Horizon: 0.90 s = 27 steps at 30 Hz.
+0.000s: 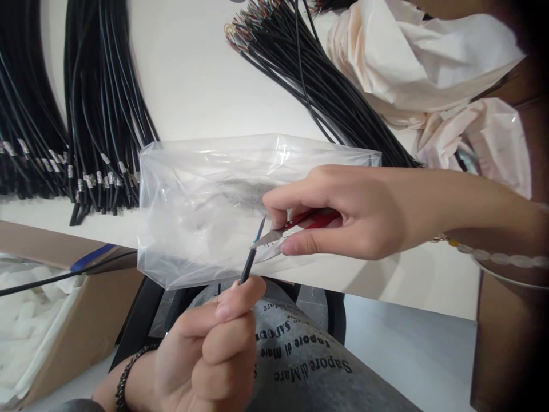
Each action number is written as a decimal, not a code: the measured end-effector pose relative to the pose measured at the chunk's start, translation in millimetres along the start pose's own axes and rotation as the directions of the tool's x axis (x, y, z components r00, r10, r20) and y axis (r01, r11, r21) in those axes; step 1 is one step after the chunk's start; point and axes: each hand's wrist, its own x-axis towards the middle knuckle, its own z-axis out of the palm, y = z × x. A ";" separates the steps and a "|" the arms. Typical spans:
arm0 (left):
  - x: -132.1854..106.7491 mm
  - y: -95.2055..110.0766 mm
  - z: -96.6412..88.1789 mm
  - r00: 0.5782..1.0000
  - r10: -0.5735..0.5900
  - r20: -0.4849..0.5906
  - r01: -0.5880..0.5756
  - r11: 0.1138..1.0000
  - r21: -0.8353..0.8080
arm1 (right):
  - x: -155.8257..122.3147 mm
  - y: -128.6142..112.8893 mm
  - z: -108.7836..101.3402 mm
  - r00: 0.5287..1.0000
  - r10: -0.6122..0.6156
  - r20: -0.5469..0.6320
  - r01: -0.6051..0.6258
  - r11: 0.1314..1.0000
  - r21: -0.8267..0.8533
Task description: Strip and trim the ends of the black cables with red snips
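Just beyond left hand (210,337), clamped on black cable (247,265): coloured wires (260,228) poke out. Red-handled snips (271,236), gripped in right hand (355,212), sit at sheath end. Plastic bag (180,194) behind.

Head-worn view, forward-down, close over left hand (214,343) and right hand (364,212), right edge perhaps too dark.

Bright, even light falls on the smooth white surface (184,68), with small glare streaks on the crinkled clear plastic bag (165,166). A soft shadow lies on the near side of the bare right hand (355,212). Fine detail looks slightly soft, and the right edge darkens to black.
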 end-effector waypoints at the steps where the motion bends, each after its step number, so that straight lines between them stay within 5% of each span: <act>1: 0.9 0.2 -0.4 1.000 0.006 0.005 -0.005 1.000 -0.030 | 0.0 1.2 1.4 1.000 -0.014 -0.014 0.014 1.000 0.008; 11: 6.7 2.2 2.6 0.986 0.091 0.140 -0.052 0.964 -0.262 | -4.3 1.4 34.6 0.978 -0.064 -0.196 0.128 0.934 0.334; 16: 6.6 1.1 2.2 0.980 0.107 0.167 -0.061 0.964 -0.259 | -3.6 -1.2 53.2 0.870 0.065 -0.488 0.030 0.982 0.185; 27: 10.8 0.3 4.2 0.986 0.102 0.129 -0.074 0.976 -0.206 | 2.0 -4.7 59.2 0.878 0.144 -0.456 -0.061 0.980 0.192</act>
